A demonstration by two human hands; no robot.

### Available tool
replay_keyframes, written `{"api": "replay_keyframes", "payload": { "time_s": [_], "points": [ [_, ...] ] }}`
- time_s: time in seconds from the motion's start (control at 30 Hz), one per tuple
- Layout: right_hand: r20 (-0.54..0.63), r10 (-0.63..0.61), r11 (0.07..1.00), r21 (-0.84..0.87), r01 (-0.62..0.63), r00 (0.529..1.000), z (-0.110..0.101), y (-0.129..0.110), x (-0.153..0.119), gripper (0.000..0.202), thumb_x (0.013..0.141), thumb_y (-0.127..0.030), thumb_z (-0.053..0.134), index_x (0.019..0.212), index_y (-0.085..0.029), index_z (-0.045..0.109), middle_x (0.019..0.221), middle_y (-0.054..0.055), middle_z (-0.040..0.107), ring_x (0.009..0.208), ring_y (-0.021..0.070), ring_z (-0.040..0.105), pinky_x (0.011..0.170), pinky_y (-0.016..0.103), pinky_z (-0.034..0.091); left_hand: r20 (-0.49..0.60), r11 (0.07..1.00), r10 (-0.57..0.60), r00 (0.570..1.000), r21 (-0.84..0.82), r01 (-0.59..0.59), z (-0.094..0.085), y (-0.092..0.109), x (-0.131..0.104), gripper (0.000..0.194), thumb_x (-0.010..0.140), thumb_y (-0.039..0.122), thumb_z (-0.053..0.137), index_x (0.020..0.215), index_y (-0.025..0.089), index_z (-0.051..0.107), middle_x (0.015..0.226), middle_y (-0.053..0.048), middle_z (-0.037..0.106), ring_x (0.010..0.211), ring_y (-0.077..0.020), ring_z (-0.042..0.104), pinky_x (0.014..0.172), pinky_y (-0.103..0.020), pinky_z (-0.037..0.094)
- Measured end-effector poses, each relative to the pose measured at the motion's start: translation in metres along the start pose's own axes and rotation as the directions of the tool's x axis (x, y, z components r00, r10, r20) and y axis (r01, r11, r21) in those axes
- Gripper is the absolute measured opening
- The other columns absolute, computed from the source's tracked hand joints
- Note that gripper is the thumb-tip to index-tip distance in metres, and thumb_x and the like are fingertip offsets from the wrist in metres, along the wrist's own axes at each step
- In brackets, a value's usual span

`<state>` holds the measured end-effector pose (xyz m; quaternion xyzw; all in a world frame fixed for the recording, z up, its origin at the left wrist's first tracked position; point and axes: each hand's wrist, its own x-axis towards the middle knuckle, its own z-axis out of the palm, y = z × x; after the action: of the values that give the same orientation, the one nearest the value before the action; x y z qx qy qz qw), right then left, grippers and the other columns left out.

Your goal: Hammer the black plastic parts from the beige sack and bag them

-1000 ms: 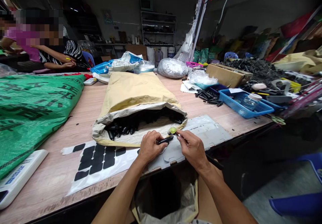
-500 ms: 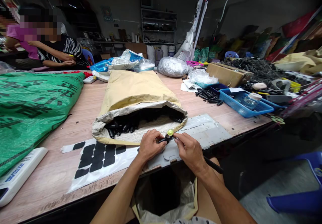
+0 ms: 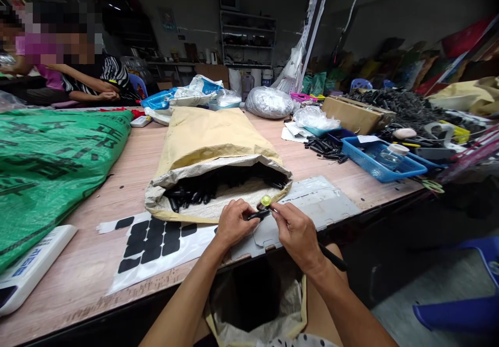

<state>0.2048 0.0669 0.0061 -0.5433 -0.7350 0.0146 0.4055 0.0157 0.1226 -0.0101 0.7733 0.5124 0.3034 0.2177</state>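
A: How are the hands set?

B: Near each other but apart, just below the middle of the frame. The left hand (image 3: 235,223) pinches a black piece (image 3: 258,215) between thumb and fingers, back of the hand upward, its forearm slanting up from the bottom edge.

A: And the other?

B: The right hand (image 3: 297,228) is closed on a tool with a yellow-green head (image 3: 266,200), its forearm rising from the lower right. That head sits at the black piece; whether they touch cannot be told. A dark rod (image 3: 332,256) juts past the wrist.

A: What surrounds them?

B: A grey board (image 3: 323,201) beneath, and just above, a tan sack (image 3: 218,133), its mouth showing black parts (image 3: 191,197).

A: Farther out?

B: A sheet of black squares (image 3: 150,248) lower left, a green sack (image 3: 58,165) at the left edge, a blue basket (image 3: 384,171) at right, and a co-worker (image 3: 91,79) upper left.
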Motion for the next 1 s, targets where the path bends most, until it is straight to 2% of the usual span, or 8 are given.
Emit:
{"api": "replay_keyframes", "payload": {
  "time_s": [0.1,0.2,0.27,0.47,0.63,1.0],
  "points": [
    [0.035,-0.043,0.999,-0.001,0.044,0.998,0.003,-0.004,-0.001,0.028,0.100,-0.019,0.048,0.121,-0.023,0.067,0.096,0.006,0.071,0.091,0.0204,0.067,0.082,0.030,0.049,0.002,1.000,-0.009,1.000,0.018,0.009,0.000,-0.001,0.000,0.012,0.076,0.026,0.076,0.075,0.022,0.065,0.083,0.000,0.067,0.087,-0.0214,0.055,0.079,-0.033,0.039],
    [0.093,-0.037,0.999,-0.026,0.039,0.995,0.006,-0.005,-0.002,0.028,0.099,-0.018,0.050,0.120,-0.025,0.068,0.094,0.004,0.072,0.090,0.0202,0.067,0.080,0.029,0.049,0.002,1.000,-0.011,1.000,0.021,0.011,0.001,-0.001,0.000,0.014,0.076,0.028,0.076,0.074,0.022,0.064,0.083,-0.001,0.067,0.087,-0.0218,0.056,0.078,-0.034,0.039],
    [0.082,-0.020,0.999,-0.029,0.022,0.996,0.005,0.000,0.000,0.028,0.099,-0.019,0.051,0.119,-0.026,0.068,0.097,0.004,0.072,0.093,0.0203,0.067,0.082,0.029,0.049,-0.004,1.000,-0.007,1.000,0.010,0.007,0.001,-0.001,0.000,0.011,0.075,0.027,0.076,0.076,0.022,0.066,0.084,-0.001,0.067,0.088,-0.0221,0.056,0.080,-0.034,0.040],
    [-0.021,0.044,0.992,-0.113,-0.047,0.999,0.002,0.038,0.019,0.026,0.095,-0.019,0.055,0.115,-0.026,0.070,0.101,0.004,0.072,0.097,0.0212,0.066,0.084,0.032,0.048,-0.009,1.000,-0.005,1.000,0.016,0.005,-0.001,0.002,-0.001,0.009,0.071,0.021,0.073,0.078,0.022,0.068,0.085,-0.001,0.069,0.089,-0.0229,0.057,0.081,-0.035,0.042],
    [0.016,0.017,0.978,-0.208,-0.013,1.000,0.014,0.067,0.021,0.024,0.091,-0.016,0.059,0.109,-0.026,0.071,0.095,0.003,0.070,0.093,0.0213,0.061,0.082,0.032,0.046,-0.002,1.000,0.000,1.000,0.014,0.000,-0.002,0.002,0.000,0.009,0.071,0.021,0.072,0.080,0.023,0.068,0.085,-0.001,0.068,0.089,-0.0228,0.057,0.081,-0.035,0.043],
    [0.010,0.030,0.968,-0.251,-0.026,1.000,0.021,0.068,0.015,0.022,0.092,-0.019,0.061,0.111,-0.026,0.071,0.095,0.004,0.068,0.092,0.0224,0.057,0.081,0.033,0.042,0.037,0.999,0.026,0.999,-0.022,-0.026,-0.006,0.001,0.000,0.005,0.079,0.025,0.070,0.083,0.023,0.070,0.085,-0.002,0.067,0.088,-0.0227,0.057,0.081,-0.034,0.042]
  ]
}}
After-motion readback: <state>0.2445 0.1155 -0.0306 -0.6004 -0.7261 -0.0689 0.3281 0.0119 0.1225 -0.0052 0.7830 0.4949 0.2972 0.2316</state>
